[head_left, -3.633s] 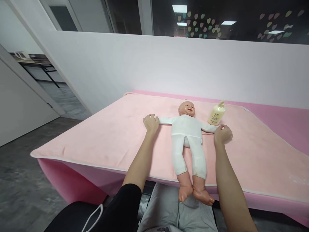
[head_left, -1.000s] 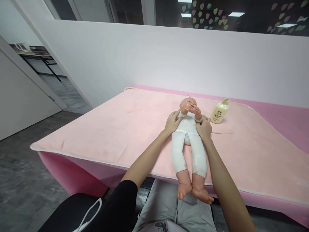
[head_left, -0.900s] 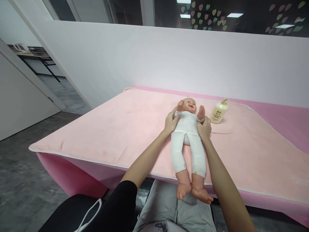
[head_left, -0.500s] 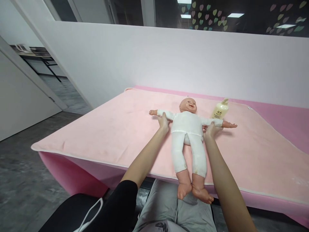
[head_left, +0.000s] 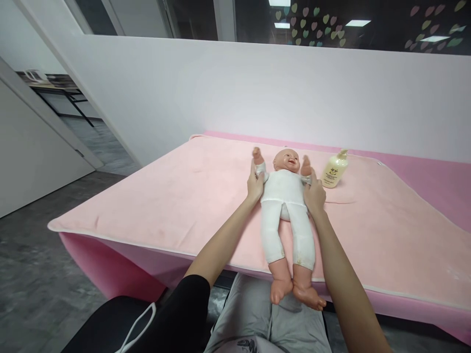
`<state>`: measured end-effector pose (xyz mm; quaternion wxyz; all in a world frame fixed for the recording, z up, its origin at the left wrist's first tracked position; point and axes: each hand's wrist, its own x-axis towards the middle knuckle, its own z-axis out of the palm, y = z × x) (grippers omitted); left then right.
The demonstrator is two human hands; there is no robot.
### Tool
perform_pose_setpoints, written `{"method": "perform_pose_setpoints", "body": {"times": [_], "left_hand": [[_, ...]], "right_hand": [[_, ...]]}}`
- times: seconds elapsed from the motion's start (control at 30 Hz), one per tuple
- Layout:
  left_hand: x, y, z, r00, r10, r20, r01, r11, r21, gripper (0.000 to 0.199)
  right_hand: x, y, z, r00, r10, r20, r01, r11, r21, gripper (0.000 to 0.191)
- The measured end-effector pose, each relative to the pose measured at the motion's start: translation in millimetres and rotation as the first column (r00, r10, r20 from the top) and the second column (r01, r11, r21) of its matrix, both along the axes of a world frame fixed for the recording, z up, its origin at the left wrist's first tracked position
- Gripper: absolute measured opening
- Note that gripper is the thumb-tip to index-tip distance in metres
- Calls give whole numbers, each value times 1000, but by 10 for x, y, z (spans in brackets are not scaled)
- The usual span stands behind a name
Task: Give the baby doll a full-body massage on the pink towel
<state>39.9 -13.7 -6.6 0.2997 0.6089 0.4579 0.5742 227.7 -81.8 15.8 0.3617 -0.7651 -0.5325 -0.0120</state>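
A broad stretch of pink blanket (head_left: 165, 196) on the left gives a hand room to pass; another opens on the right, past the right hand (head_left: 315, 193). The doll (head_left: 284, 189), with the left hand (head_left: 255, 185) and right hand on its arms, blocks the middle. Just beside, the pump bottle (head_left: 334, 171) narrows the far right; the white wall (head_left: 257, 88) bars the far side.

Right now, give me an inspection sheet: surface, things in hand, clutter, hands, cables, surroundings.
Surface: pale pink cloth over a deeper pink cover.
Things: doll in white, lying face up, feet beyond the near edge.
Clutter: pale yellow pump bottle on the cloth.
Hands: left hand holds one of the doll's arms, right hand the other.
Cables: white cord-like loop, lower left; purpose unclear.
Surroundings: white wall behind, dark glass above it.
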Motion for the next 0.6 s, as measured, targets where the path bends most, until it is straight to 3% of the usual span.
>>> {"method": "perform_pose_setpoints", "body": {"times": [0.13, 0.23, 0.4, 0.6], "left_hand": [[76, -83, 84, 914, -99, -394, 153, 982, 109, 52], [95, -109, 106, 862, -89, -499, 177, 975, 133, 52], [80, -106, 86, 918, -98, -384, 154, 981, 119, 53], [65, -39, 3, 998, -56, -4, 56, 996, 64, 51]], "right_hand": [[-76, -34, 40, 979, 21, 202, 8, 990, -143, 57], [-73, -34, 57, 974, 38, 222, 5, 982, -190, 57], [-52, -44, 50, 989, 31, 147, -12, 992, -129, 56], [0, -12, 7, 980, -34, -196, 65, 986, 155, 55]]}}
